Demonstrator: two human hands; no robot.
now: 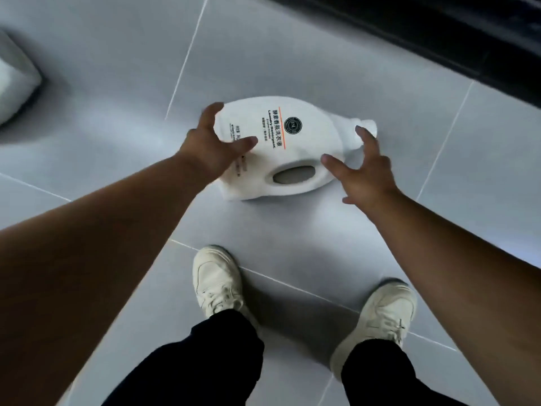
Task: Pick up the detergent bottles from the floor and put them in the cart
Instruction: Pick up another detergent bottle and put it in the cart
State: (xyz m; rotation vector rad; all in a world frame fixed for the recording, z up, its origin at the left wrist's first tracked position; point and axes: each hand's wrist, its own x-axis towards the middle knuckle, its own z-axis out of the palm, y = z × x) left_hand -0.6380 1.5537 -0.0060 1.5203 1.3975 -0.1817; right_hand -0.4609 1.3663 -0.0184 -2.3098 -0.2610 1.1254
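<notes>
A white laundry detergent bottle (pixel 295 145) lies on its side on the grey tiled floor, label up, cap pointing right, handle hole toward me. My left hand (pixel 210 148) is spread over the bottle's base end, thumb resting on the label. My right hand (pixel 363 171) hovers with fingers apart beside the handle and neck; I cannot tell whether it touches the bottle. Neither hand has closed around the bottle. No cart is in view.
My two feet in white sneakers (pixel 216 279) (pixel 380 315) stand on the tiles just below the bottle. A dark object (pixel 439 33) runs along the top right. A blurred white object (pixel 14 80) lies at the left edge.
</notes>
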